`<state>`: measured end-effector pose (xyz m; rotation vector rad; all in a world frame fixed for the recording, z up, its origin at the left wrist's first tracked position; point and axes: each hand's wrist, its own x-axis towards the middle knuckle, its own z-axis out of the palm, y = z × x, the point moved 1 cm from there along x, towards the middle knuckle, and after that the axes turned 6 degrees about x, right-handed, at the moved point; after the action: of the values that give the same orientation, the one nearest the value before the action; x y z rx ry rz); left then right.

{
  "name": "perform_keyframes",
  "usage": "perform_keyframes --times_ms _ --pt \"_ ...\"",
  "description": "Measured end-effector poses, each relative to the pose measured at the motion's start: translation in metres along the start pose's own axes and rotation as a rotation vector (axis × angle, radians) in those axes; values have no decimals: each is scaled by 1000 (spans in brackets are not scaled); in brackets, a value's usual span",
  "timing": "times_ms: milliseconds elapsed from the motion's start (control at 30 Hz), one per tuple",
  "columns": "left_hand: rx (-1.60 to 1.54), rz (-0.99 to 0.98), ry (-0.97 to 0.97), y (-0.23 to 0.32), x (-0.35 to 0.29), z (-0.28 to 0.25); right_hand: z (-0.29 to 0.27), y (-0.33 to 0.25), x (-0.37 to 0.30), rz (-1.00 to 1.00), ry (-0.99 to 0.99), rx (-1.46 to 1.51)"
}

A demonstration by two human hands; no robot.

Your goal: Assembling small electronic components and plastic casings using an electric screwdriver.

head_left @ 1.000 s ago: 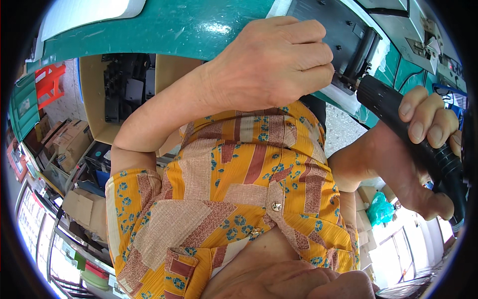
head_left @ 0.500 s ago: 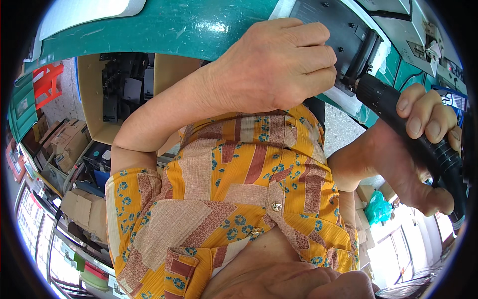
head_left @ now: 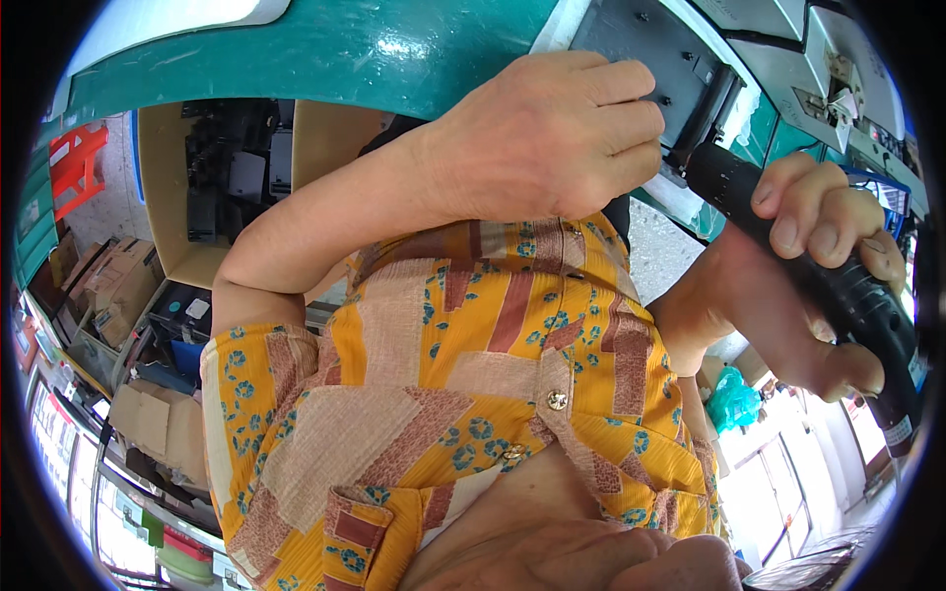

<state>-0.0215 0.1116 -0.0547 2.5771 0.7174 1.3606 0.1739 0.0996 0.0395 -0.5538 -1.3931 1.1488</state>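
Note:
My left hand point(head_left: 572, 138) is closed, its fingers curled at the near edge of a black flat panel point(head_left: 631, 37) on the green table. Whatever those fingers pinch is hidden behind the knuckles. At the right, my right hand point(head_left: 808, 266) wraps round a black electric screwdriver point(head_left: 724, 182), thumb below and fingers over the top. The tool's tip points left, close beside my left fingers and the panel's corner. A black bar point(head_left: 719, 106) runs along the panel's right side.
An open cardboard box point(head_left: 163, 197) holding several black parts stands below the table edge point(head_left: 296, 69). White equipment boxes point(head_left: 778, 69) line the far right. Cartons point(head_left: 158, 424) and a red stool point(head_left: 79, 167) are at the left; a green plastic bag point(head_left: 734, 399) lies at the right.
The screwdriver, in my right hand, has shifted a little left and up, bringing its tip nearer my left fingers. My left hand stays closed in nearly the same place. The whole view has moved slightly.

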Motion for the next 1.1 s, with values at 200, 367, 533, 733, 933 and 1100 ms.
perform_keyframes --times_ms 200,367,533,733,933,1100 --pt "-16 -24 -8 4 -5 -2 5 9 14 50 -287 150" --pt "-4 -60 -17 -2 -3 0 11 8 22 48 -441 122" --pt "-46 -98 -17 -9 -3 5 -12 13 5 -71 -38 169" --pt "27 -136 -8 -7 2 4 -26 18 2 -49 19 230" --pt "-12 -177 -2 -5 3 4 -25 18 5 -12 15 199" --pt "-29 -213 4 -1 0 6 -23 22 2 10 58 211"
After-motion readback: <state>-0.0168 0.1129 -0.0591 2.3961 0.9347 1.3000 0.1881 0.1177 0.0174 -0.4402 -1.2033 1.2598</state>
